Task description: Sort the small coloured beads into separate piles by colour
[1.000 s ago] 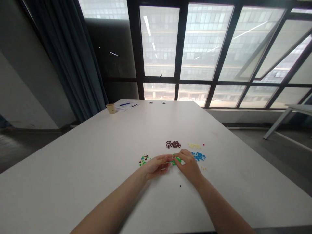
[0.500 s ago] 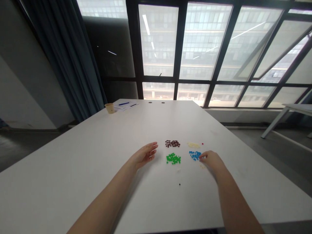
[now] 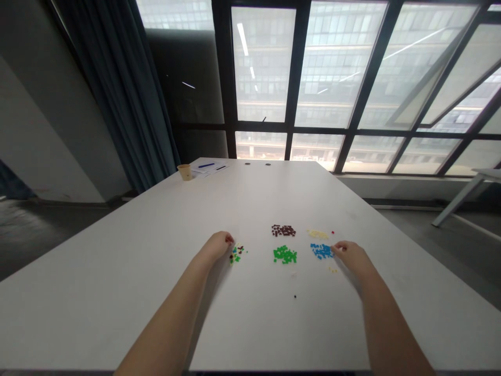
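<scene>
My left hand (image 3: 219,245) is closed, its fingertips pressed together at the upper left edge of a small mixed pile (image 3: 236,254) of green, yellow, blue and brown pieces. Whatever those fingers pinch is hidden. On the right, my right hand (image 3: 351,254) has thumb and fingers together at the right edge of a pile of blue pieces (image 3: 321,251). I cannot make out what is between them. Between the hands lie a pile of green pieces (image 3: 285,255) and, behind it, dark brown pieces (image 3: 284,230). Pale yellow pieces (image 3: 318,234) lie behind the blue ones.
A red piece (image 3: 333,232) sits beside the pale yellow ones. Nearer me on the white table (image 3: 250,318) are a black piece (image 3: 295,296) and a few yellowish pieces (image 3: 332,270). A paper cup (image 3: 185,173) and papers with a blue pen (image 3: 206,165) lie far left.
My left hand has moved left and its fingers have closed; the mixed pile now shows beside it. My right hand stays at the blue pile. The view has turned slightly left.
</scene>
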Motion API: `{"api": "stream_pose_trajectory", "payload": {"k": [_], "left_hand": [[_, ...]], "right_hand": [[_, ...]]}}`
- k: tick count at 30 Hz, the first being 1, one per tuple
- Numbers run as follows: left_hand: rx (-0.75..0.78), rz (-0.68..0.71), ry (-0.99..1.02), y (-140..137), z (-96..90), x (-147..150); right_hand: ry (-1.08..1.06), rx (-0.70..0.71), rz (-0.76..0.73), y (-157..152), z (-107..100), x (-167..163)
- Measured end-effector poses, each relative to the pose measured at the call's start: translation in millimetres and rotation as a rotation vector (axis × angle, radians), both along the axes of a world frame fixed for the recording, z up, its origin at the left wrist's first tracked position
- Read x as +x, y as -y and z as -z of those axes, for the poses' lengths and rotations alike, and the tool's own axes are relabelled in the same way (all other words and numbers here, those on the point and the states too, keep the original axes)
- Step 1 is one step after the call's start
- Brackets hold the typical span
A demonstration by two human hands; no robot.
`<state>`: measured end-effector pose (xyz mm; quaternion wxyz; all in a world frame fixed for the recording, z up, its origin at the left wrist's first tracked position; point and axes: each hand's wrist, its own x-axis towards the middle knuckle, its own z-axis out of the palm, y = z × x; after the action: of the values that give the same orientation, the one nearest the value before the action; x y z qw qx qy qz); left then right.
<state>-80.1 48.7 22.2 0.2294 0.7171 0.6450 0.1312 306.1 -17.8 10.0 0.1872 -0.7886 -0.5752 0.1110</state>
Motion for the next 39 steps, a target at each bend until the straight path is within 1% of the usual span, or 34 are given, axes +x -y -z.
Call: {"api": "stream_pose_trajectory", "payload": {"k": [3, 6, 11, 17, 23, 28, 31, 35, 39], "left_hand": [[-0.01, 0.04, -0.023, 0, 3.1, 2], [-0.022, 0.043, -0.053, 0, 4.7, 3], [-0.044, 0.046, -0.07, 2, 4.3, 5], [-0.044, 0.031, -0.069, 6, -2.8, 9], [-0.041, 0.009, -0.057, 4, -5.3, 5], [-0.039, 0.033, -0.053, 2, -0.9, 3], [-0.034, 0.058, -0.043, 1, 3.0, 3], [-0.025, 0.042, -0.039, 2, 7.8, 8], [-0.004, 0.016, -0.046, 3, 11.9, 14]], "right_hand": [[0.009, -0.101, -0.071, 1, 8, 4], [0.014, -0.134, -0.129, 2, 13, 9], [-0.007, -0.173, -0.117, 0, 19, 11], [-0.03, -0.176, -0.129, -3, 21, 11], [-0.031, -0.148, -0.137, -1, 19, 11], [0.002, -0.187, -0.155, -1, 19, 10], [0.039, -0.185, -0.149, 1, 17, 7], [0.121, -0.173, -0.09, 7, 8, -6], [0.189, -0.211, -0.065, 13, -3, -21]]}}
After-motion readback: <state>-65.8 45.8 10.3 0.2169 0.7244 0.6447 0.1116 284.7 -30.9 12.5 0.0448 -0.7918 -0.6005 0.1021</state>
